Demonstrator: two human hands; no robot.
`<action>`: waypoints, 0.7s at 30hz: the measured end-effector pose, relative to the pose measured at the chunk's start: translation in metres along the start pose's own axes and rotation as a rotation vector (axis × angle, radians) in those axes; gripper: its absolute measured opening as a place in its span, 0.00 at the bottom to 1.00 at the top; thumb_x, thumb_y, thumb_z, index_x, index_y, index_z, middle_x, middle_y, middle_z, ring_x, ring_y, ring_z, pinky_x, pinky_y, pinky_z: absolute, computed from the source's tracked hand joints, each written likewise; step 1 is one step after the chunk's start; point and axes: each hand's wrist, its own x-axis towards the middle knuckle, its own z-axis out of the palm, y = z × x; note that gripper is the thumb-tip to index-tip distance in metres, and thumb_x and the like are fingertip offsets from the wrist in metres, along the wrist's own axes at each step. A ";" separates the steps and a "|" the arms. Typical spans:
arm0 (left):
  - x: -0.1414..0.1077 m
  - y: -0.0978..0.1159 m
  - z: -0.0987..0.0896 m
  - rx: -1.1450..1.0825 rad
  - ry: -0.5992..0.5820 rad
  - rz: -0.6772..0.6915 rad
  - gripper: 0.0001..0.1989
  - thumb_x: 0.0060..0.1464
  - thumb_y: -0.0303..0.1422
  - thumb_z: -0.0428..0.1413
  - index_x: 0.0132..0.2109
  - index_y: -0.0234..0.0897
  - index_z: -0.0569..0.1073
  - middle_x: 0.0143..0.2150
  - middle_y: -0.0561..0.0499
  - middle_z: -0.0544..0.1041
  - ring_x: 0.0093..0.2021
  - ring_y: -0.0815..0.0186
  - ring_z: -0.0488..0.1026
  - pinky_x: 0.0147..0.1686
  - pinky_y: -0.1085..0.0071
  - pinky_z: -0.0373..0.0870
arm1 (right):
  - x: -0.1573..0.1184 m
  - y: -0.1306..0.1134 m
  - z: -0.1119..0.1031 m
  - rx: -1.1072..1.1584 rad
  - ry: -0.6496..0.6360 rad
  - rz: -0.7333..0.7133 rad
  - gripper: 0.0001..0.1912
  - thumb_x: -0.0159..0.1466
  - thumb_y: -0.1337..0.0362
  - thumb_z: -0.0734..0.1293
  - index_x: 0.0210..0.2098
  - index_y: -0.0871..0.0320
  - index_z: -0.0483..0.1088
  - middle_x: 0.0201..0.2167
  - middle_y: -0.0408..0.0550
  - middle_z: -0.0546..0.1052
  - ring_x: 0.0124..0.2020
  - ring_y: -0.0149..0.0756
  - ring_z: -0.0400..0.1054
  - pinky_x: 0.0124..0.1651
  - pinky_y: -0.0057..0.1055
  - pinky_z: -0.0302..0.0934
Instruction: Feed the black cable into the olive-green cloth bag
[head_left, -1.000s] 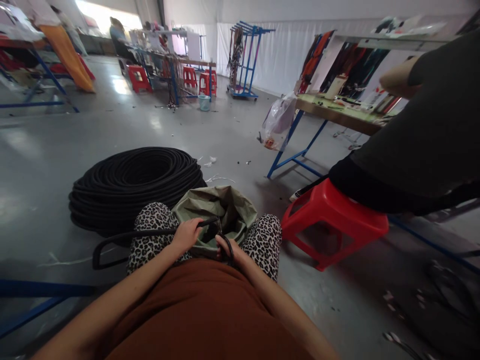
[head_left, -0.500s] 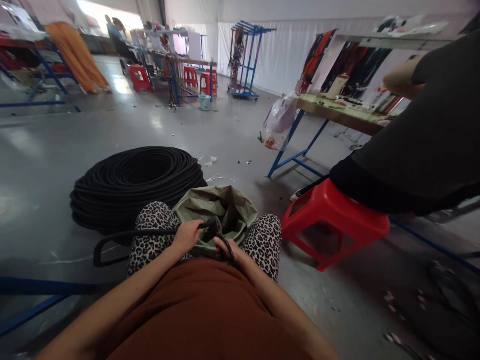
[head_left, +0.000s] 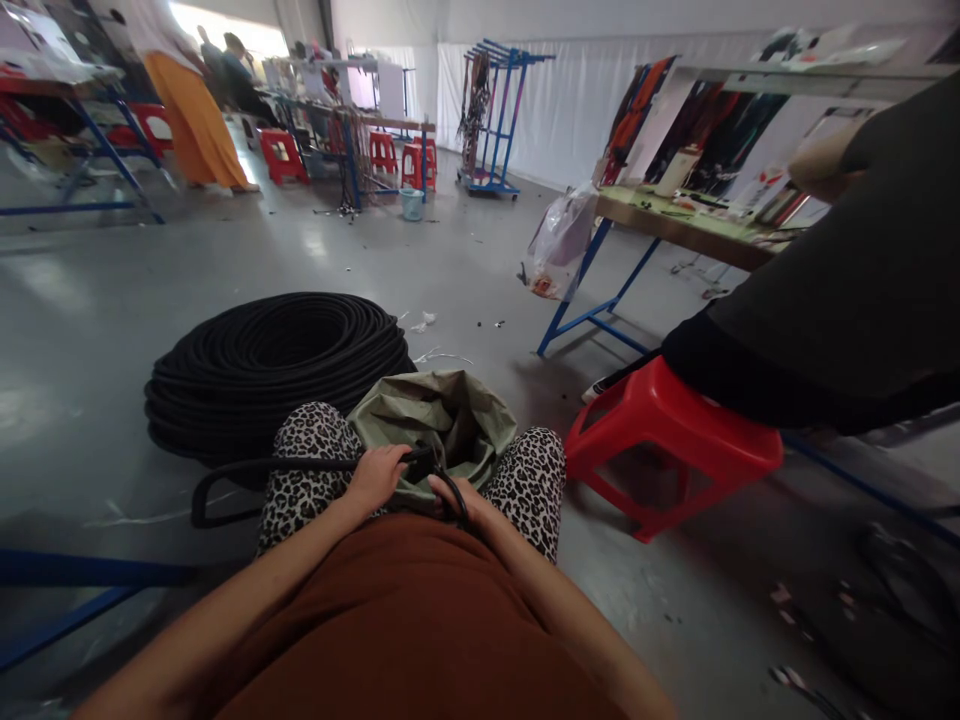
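Note:
My left hand (head_left: 377, 476) is closed around a thick black cord (head_left: 315, 464), which runs over my left knee and bends back in a loop at the left. In my right hand (head_left: 455, 497) is a pair of scissors (head_left: 457, 490) with black loop handles. Their blades meet the cord's end just right of my left fingers; whether they are apart cannot be made out. Below both hands, an olive-green sack (head_left: 480, 405) stands with its mouth spread between my knees. A large coil of black cord (head_left: 217, 370) lies on the floor ahead and to the left.
At my right, a person in dark clothes (head_left: 832, 270) sits on a red stool (head_left: 675, 440) by a worktable (head_left: 682, 232). A plastic bag (head_left: 559, 240) hangs from that table. A blue frame bar (head_left: 90, 570) is close at left. Farther off, a person in an orange skirt (head_left: 187, 120) stands.
Both hands keep their grip on the cord and scissors, with hardly any shift. The far person in the orange skirt has moved to the right.

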 end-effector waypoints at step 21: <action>-0.001 -0.001 0.001 0.065 -0.054 0.068 0.17 0.58 0.26 0.51 0.54 0.38 0.74 0.51 0.45 0.80 0.51 0.57 0.76 0.48 0.62 0.67 | 0.002 -0.003 0.006 -0.013 0.066 0.142 0.23 0.68 0.48 0.62 0.25 0.60 0.67 0.18 0.43 0.68 0.18 0.29 0.62 0.22 0.25 0.58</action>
